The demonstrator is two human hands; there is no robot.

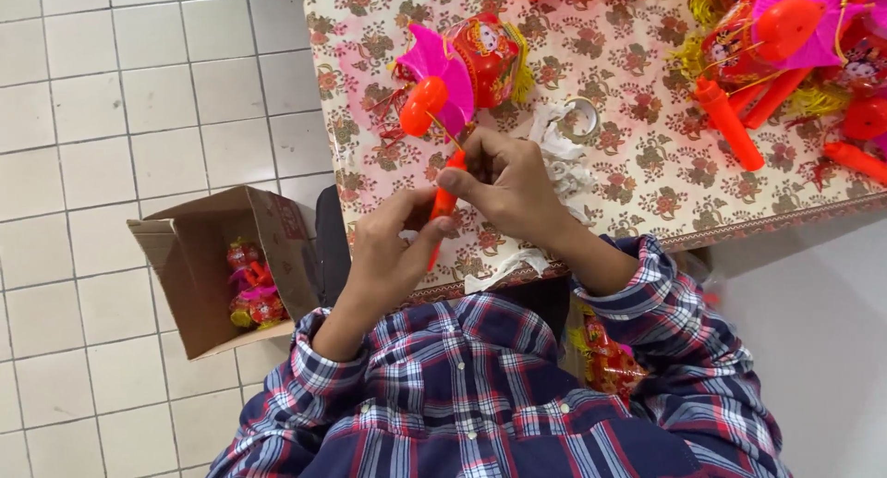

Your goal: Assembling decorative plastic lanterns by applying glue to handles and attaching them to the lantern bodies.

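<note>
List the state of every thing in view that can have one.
Left hand: gripping the orange plastic lantern handle.
Right hand: pinching the handle's upper end.
Red and pink toy lantern: lying on the flowered tablecloth.
Brown cardboard box: open, lanterns inside.
Tape roll: lying flat.

Craft workshop: toy lanterns (785, 35) heaped, tiled floor (139, 99).

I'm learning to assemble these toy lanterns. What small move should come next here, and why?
Probably push the orange handle further up toward the pink fan piece: the left hand grips its lower end, while the right hand pinches the top where the thin rod meets it.
</note>
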